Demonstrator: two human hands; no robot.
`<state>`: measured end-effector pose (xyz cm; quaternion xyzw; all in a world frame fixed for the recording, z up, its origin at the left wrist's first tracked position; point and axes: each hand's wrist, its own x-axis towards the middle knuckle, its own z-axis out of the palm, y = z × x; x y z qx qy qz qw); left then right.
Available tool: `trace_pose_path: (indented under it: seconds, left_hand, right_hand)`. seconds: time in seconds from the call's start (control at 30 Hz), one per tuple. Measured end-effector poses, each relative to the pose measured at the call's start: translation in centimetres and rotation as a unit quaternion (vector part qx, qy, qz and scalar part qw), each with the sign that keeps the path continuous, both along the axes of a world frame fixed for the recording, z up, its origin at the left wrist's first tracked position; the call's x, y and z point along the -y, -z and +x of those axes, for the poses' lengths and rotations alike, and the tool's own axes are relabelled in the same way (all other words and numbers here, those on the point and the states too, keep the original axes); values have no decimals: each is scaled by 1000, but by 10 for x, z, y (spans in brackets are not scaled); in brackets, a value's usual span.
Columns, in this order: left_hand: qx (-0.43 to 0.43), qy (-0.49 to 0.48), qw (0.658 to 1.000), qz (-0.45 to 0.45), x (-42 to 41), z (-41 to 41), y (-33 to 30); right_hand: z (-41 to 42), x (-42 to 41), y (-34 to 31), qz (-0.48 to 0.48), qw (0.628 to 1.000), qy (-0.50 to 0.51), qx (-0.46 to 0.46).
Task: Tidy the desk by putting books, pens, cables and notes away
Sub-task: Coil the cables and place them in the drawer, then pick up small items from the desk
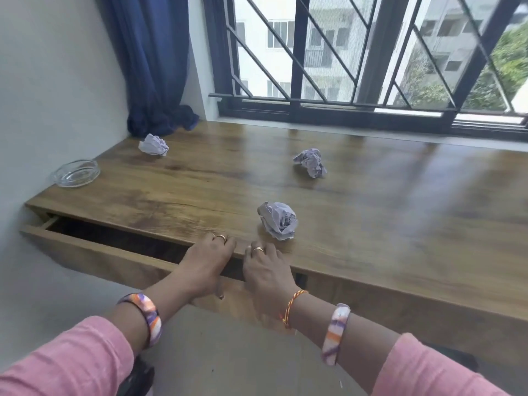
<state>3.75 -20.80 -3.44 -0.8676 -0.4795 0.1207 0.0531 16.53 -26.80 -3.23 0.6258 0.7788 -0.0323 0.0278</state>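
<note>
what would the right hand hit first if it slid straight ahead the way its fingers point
Probably the nearest crumpled pale purple paper ball. The right hand rests on the wooden desk's front edge, fingers pointing away over the top, and that ball lies just beyond them, slightly right; depth is hard to judge.
</note>
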Motion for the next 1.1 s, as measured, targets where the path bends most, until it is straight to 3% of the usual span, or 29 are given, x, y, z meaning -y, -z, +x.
trace_pose_path:
  seconds: [0.13,0.27,0.6,0.73,0.8,0.9,0.97,1.1]
  left_hand:
    - [38,-36,998,39,-3,9,1]
    - [97,2,990,106,-13,7,12]
    - [196,16,967,163,-18,3,28]
    - [232,-24,967,99,-16,-2,24]
    - [284,-41,957,48,-22,-9,16]
    - [376,-97,912,-134,-45,-17,-10]
    - [387,-118,885,-230,-67,-17,-21]
    - [398,-94,886,-220,-124,10,-29]
  right_hand:
    - [1,-5,2,66,998,-8,0]
    - [5,-9,14,134,991,-1,-3]
    - [12,-7,33,200,979,-24,-14]
    - [31,-16,32,298,948,-101,-51]
    - [36,-23,23,336,937,-72,-65]
    - [42,-46,14,311,948,13,-60]
    - [50,-69,15,270,961,46,-48]
    - [74,-104,22,242,965,76,-61]
